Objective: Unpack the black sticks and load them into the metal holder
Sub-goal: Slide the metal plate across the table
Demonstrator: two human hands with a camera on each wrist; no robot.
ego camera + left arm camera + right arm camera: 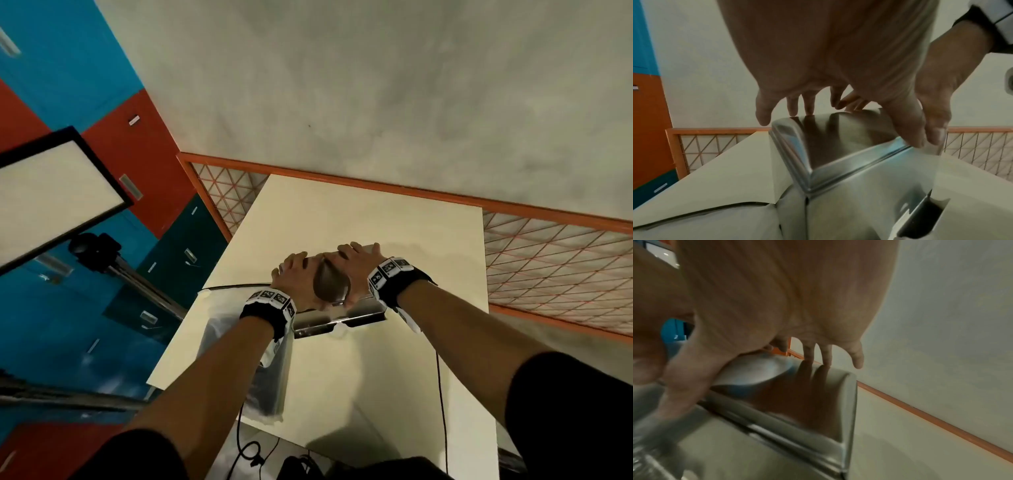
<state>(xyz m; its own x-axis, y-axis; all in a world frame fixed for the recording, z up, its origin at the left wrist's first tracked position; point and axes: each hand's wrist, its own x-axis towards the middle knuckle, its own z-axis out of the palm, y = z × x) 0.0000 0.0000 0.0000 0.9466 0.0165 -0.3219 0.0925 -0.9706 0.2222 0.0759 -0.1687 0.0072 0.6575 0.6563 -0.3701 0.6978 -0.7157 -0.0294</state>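
The metal holder [342, 320], a shiny steel box with a curved lid [330, 284], stands mid-table on the pale table [376, 222]. My left hand [294, 274] lies on the lid's left half and my right hand [359, 263] on its right half. In both wrist views the fingers reach across the lid [838, 142] [797, 402] and the thumbs sit on its front edge. A dark slot [920, 216] shows low on the holder's front. The clear plastic bag of black sticks [270, 387] lies under my left forearm near the table's left edge.
An orange-framed mesh railing [548, 246] runs behind and right of the table. A framed white panel [58, 192] on a stand sits left, before blue and red lockers. Black cables [442, 394] hang off the front edge.
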